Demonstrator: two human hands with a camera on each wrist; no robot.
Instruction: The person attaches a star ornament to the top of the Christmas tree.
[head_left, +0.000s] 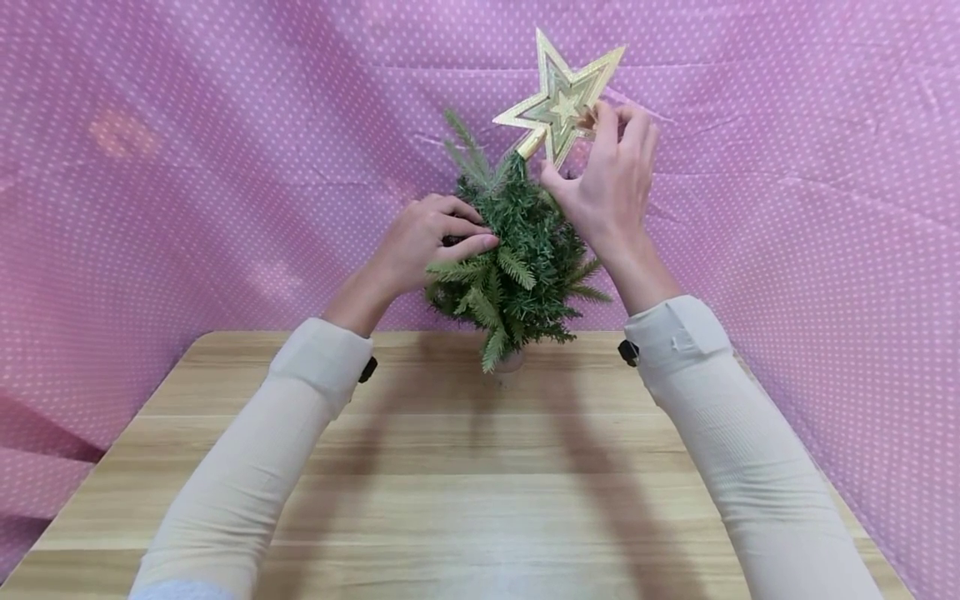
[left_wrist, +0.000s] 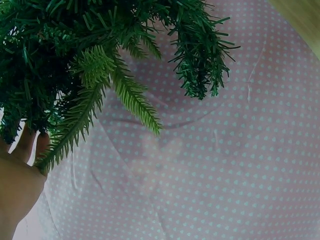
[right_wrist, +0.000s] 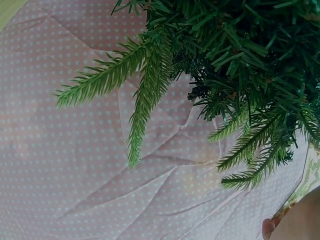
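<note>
A small artificial Christmas tree (head_left: 528,229) stands at the back of the table, its base mostly hidden by branches. On its tip sits a gold star tree topper (head_left: 566,106), tilted to the right. My right hand (head_left: 615,179) grips the star's right side, thumb near the lower point and fingers around the right one. My left hand (head_left: 420,242) holds the tree's upper left, with fingertips partly lost among the needles. In the left wrist view, that hand (left_wrist: 20,185) shows beneath the branches. The right wrist view catches only part of the right hand (right_wrist: 297,220) beside gold.
Light wood-grain table (head_left: 480,500) stretches toward me under both forearms. Pink dotted cloth (head_left: 262,167) hangs behind the tree and along both sides. Lighter green sprigs (right_wrist: 145,95) stick out from the tree.
</note>
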